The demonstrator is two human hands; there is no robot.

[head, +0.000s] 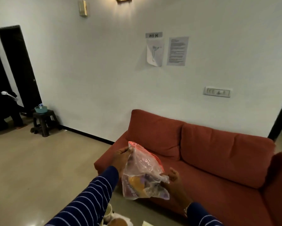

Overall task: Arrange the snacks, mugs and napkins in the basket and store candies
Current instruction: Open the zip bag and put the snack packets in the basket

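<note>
I hold the bag [143,173] aloft over the sofa [218,152], its long axis slanting from my left hand [120,158] pinching the top corner down to my right hand [172,177] gripping the lower edge.

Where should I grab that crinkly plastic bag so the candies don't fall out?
Probably by the red zip strip at the top of the plastic bag, coming from above. The candies sag at the bottom, so the mouth stays up. The left hand pinches there already; the right hand holds the side.
</note>
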